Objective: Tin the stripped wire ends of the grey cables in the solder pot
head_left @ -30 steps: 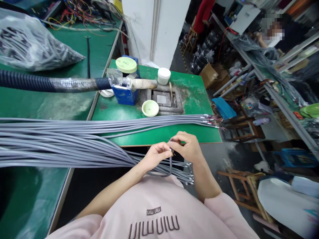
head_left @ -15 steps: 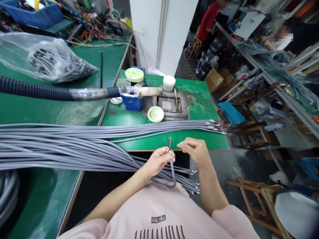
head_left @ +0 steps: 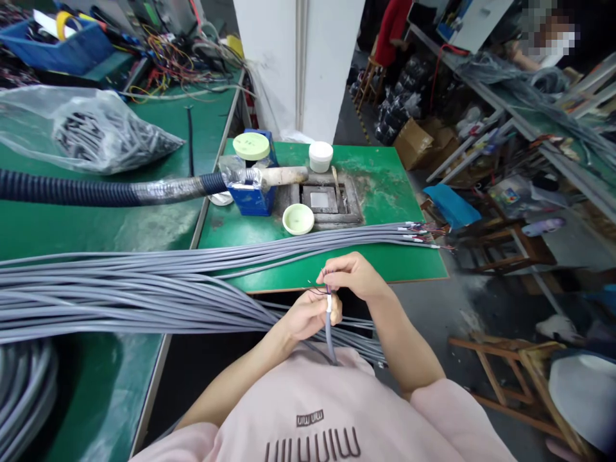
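Observation:
A grey cable (head_left: 329, 333) stands nearly upright in front of my chest, with a white band below its bared end. My left hand (head_left: 310, 313) is closed around the cable near that band. Thin coloured wires (head_left: 329, 287) come out of its top, a few bent to the left. The fingers of my right hand (head_left: 353, 274) pinch these wires just above the left hand; the wire tips are partly hidden. Behind my hands a bundle of grey cables (head_left: 298, 245) lies across the green table (head_left: 375, 263), stripped ends at the right. More grey cables (head_left: 206, 301) run beneath my left forearm.
A recessed metal pot (head_left: 323, 200) sits in the table, beside a pale green dish (head_left: 298, 219) and a white tub (head_left: 320, 157). A ribbed hose (head_left: 110, 191) reaches over a blue box (head_left: 251, 197). Right, there are wooden stools (head_left: 517, 366). Other people sit in the background.
My right hand has moved left and closed on the wires at the cable's end. Some wires now bend leftward. The view has shifted slightly.

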### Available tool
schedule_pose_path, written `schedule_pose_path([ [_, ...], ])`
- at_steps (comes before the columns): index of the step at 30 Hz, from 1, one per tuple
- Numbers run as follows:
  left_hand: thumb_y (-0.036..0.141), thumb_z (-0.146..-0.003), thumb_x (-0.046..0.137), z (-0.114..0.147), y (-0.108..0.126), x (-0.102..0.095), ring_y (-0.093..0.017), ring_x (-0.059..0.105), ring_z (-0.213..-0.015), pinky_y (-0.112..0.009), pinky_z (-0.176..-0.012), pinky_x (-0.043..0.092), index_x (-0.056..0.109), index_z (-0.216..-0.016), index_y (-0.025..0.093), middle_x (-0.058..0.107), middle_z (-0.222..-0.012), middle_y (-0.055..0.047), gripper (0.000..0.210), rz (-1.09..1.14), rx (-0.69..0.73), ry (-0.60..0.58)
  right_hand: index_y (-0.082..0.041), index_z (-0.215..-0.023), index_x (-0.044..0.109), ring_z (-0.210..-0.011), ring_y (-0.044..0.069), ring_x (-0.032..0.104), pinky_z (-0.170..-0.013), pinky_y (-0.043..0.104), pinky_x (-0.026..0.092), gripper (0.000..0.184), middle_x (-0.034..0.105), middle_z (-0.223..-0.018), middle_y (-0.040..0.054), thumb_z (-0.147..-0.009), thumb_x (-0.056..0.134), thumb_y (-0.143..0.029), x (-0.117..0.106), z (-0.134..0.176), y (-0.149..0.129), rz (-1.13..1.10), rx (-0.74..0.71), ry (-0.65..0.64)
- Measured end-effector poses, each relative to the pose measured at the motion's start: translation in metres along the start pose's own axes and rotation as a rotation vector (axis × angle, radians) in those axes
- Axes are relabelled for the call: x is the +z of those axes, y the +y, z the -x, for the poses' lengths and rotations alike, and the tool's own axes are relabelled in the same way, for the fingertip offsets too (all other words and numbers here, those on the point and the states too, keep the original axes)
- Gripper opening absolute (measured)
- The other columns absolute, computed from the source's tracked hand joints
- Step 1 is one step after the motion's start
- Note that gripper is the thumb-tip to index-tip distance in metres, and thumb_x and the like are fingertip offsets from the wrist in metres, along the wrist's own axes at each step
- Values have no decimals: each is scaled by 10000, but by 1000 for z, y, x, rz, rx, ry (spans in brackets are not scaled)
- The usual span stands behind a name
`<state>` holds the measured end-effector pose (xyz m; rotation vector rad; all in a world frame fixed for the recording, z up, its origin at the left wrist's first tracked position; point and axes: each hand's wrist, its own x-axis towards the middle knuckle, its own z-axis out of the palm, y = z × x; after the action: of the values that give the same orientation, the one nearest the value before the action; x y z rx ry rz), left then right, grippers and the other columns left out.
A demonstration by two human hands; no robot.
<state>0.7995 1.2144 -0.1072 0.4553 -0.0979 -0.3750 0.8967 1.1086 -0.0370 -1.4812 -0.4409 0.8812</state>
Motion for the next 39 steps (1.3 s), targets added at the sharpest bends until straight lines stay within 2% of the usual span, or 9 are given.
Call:
schedule_pose_path([
  [5, 426, -678, 757, -1, 8, 0, -100, 426, -498, -266, -534, 319, 549, -612, 134, 477, -500, 7, 365, -20, 57, 11, -142, -542, 679, -506, 74, 496, -467, 203, 354, 196, 637, -593, 19, -683, 687, -278, 3, -2, 16, -95, -12, 65],
  [10, 431, -676, 760, -2, 7, 0, -103, 432, -495, -263, -520, 323, 566, -593, 133, 475, -489, 3, 365, -18, 48, -33, -138, -628, 715, -445, 55, 419, -436, 193, 291, 151, 531, -468, -29, -653, 683, -283, 11, -5, 26, -165, 57, 108],
  [13, 430, -669, 769, -2, 3, -1, -103, 442, -499, -267, -530, 349, 572, -588, 128, 495, -500, -3, 369, -24, 38, -39, -140, -651, 718, -454, 57, 422, -441, 194, 302, 136, 550, -494, -25, -654, 669, -267, 16, -10, 22, -151, 56, 101],
  [17, 421, -648, 791, -1, 4, -4, -110, 487, -526, -263, -551, 378, 593, -620, 122, 543, -538, -14, 359, -92, 52, 53, -177, -801, 719, -525, 79, 484, -508, 213, 390, 159, 604, -600, -27, -681, 680, -274, 13, -8, 14, -66, -78, 246],
  [20, 398, -614, 819, -3, 6, -7, -107, 523, -549, -246, -559, 389, 607, -643, 120, 573, -577, -12, 351, -149, 84, 144, -191, -756, 691, -547, 88, 497, -547, 228, 415, 107, 591, -597, -33, -726, 667, -291, 6, 3, 10, 67, -161, 376],
  [26, 360, -580, 844, -7, 1, -8, -82, 538, -563, -215, -580, 408, 594, -645, 118, 610, -613, -1, 355, -215, 75, 220, -194, -649, 673, -629, 115, 544, -628, 259, 434, 83, 606, -654, -11, -729, 672, -215, 6, 24, 5, 444, -243, 310],
  [31, 352, -557, 857, -7, -1, -8, -76, 545, -542, -206, -560, 415, 590, -647, 119, 623, -616, 3, 366, -190, 77, 251, -200, -601, 655, -613, 120, 559, -613, 264, 440, 138, 601, -624, -14, -736, 681, -216, 9, 21, 7, 404, -320, 370],
  [35, 369, -532, 870, -6, 6, -7, -87, 554, -526, -212, -533, 427, 592, -655, 116, 609, -592, 3, 396, -76, 80, 268, -214, -664, 689, -612, 131, 572, -606, 278, 452, 103, 632, -638, -9, -765, 673, -227, 5, 23, 10, 397, -355, 421],
  [39, 379, -573, 853, -4, 18, -7, -94, 563, -531, -214, -531, 450, 612, -674, 103, 604, -591, -11, 380, 22, 101, 240, -253, -865, 714, -726, 175, 613, -674, 338, 496, 112, 685, -769, 21, -820, 622, -207, -1, 34, 15, 582, -505, 440],
])
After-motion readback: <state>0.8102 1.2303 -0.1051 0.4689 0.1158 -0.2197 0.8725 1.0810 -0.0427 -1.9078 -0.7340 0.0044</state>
